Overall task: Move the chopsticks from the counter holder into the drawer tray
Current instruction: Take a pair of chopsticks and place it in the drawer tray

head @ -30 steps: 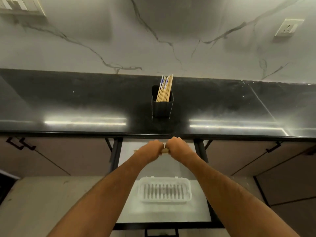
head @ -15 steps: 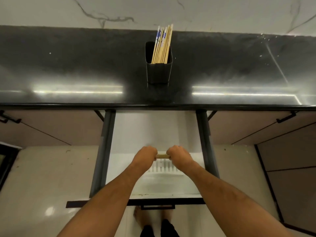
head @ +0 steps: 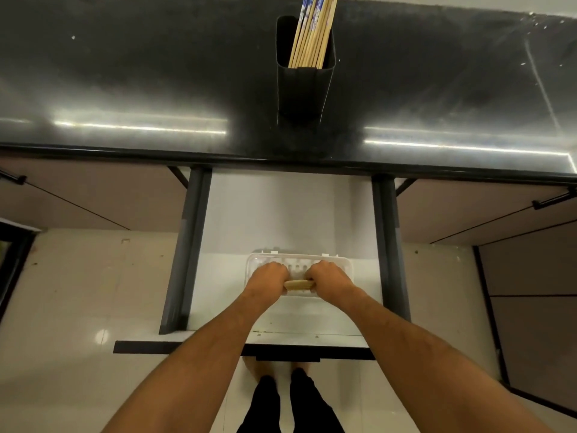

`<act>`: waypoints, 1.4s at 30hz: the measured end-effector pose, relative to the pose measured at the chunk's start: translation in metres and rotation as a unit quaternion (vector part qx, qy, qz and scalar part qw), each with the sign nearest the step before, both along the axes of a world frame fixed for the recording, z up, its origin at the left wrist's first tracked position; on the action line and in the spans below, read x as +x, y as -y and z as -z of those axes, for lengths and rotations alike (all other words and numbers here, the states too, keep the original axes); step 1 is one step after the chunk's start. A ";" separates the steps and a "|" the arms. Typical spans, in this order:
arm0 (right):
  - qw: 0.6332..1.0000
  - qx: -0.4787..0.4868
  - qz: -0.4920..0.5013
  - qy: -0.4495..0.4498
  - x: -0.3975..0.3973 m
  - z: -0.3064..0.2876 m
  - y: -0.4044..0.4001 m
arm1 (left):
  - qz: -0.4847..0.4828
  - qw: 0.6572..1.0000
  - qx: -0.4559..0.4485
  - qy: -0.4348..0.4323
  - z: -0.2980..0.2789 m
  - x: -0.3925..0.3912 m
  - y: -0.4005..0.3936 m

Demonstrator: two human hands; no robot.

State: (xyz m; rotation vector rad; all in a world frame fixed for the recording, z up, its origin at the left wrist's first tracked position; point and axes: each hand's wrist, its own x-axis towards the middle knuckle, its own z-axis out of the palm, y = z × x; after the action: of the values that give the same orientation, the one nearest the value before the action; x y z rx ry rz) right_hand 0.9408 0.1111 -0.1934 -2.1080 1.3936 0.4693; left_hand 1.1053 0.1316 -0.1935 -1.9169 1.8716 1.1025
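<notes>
Hands: left hand (head: 268, 281) and right hand (head: 331, 281) are side by side over the drawer tray (head: 345, 265), knuckles toward the counter.
Grip, left: fingers curled round one end of a bundle of chopsticks (head: 298, 285).
Grip, right: fingers curled round the other end of the same bundle.
Held bundle: lies crosswise between the two fists, only a short middle section visible; it sits low over the near half of the tray, and contact with the tray floor cannot be judged.
Tray: white plastic with a slotted floor, resting on the white drawer (head: 281, 214) bottom, near the drawer front.
Drawer: pulled out from under the counter, dark side rails at left and right.
Holder: black rectangular holder (head: 304, 89) stands upright on the black counter (head: 140, 73), well apart from the hands.
Remaining stock: more chopsticks (head: 312, 32) stand in the holder, leaning right, some with blue-patterned tops.
Lower view: person's dark trouser legs and feet on a pale tiled floor (head: 78, 307).
</notes>
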 end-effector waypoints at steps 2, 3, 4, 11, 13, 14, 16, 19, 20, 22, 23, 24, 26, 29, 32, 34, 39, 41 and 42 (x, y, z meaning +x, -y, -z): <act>1.000 -0.004 0.002 -0.004 -0.001 0.001 0.000 | 0.016 1.000 0.002 0.000 0.001 0.002 0.001; 1.000 -0.005 0.002 -0.005 -0.002 0.002 0.000 | 0.022 1.000 -0.001 -0.002 0.002 0.003 0.001; 1.000 -0.007 0.000 -0.007 -0.002 0.003 0.001 | 0.028 1.000 -0.007 -0.004 0.004 0.004 0.002; 0.999 -0.025 -0.027 -0.013 -0.002 0.006 0.003 | 0.055 0.998 -0.026 0.008 0.008 0.006 0.005; 0.998 -0.041 -0.037 -0.016 -0.003 0.006 0.006 | 0.061 0.997 -0.045 0.015 0.011 0.007 0.005; 0.998 -0.049 -0.043 -0.019 -0.004 0.006 0.007 | 0.064 0.996 -0.064 0.017 0.012 0.008 0.003; 0.996 -0.071 -0.053 -0.025 -0.006 0.004 0.009 | 0.068 0.993 -0.097 0.020 0.016 0.010 0.001; 0.992 -0.099 -0.071 -0.031 -0.009 0.005 0.008 | 0.068 0.989 -0.128 0.019 0.020 0.014 -0.003; 0.991 -0.103 -0.079 -0.033 -0.010 0.006 0.006 | 0.068 0.989 -0.132 0.019 0.021 0.016 -0.004; 0.990 -0.105 -0.083 -0.034 -0.009 0.010 0.003 | 0.067 0.989 -0.130 0.019 0.021 0.017 -0.006; 0.991 -0.102 -0.080 -0.033 -0.009 0.012 0.002 | 0.066 0.990 -0.126 0.018 0.021 0.017 -0.006; 0.992 -0.098 -0.076 -0.031 -0.009 0.013 0.001 | 0.064 0.990 -0.123 0.018 0.022 0.017 -0.007; 0.993 -0.093 -0.072 -0.027 -0.009 0.015 0.000 | 0.057 0.992 -0.115 0.011 0.023 0.018 -0.008; 0.993 -0.090 -0.069 -0.017 -0.012 0.012 0.001 | 0.037 0.993 -0.112 -0.009 0.021 0.018 -0.008; 0.991 -0.116 -0.065 0.016 -0.018 0.006 0.001 | 0.004 0.983 -0.179 -0.050 0.015 0.021 -0.010; 0.984 -0.150 -0.035 0.092 -0.026 0.001 -0.002 | -0.010 0.957 -0.274 -0.095 0.010 0.024 -0.014; 0.891 -0.265 0.256 0.267 -0.045 -0.013 -0.005 | -0.201 0.867 -0.426 -0.163 -0.003 0.031 -0.021; 0.811 -0.207 0.466 0.287 -0.051 -0.014 0.001 | -0.369 0.828 -0.382 -0.180 -0.005 0.035 -0.019; 0.768 -0.166 0.551 0.280 -0.056 -0.012 0.005 | -0.448 0.805 -0.345 -0.178 -0.004 0.037 -0.018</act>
State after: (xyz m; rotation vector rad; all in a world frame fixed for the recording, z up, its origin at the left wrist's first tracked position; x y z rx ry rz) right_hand 0.8847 0.1060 -0.1812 -1.0821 2.0512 -0.8571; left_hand 1.1427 0.1492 -0.1896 -3.4647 1.6384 1.1127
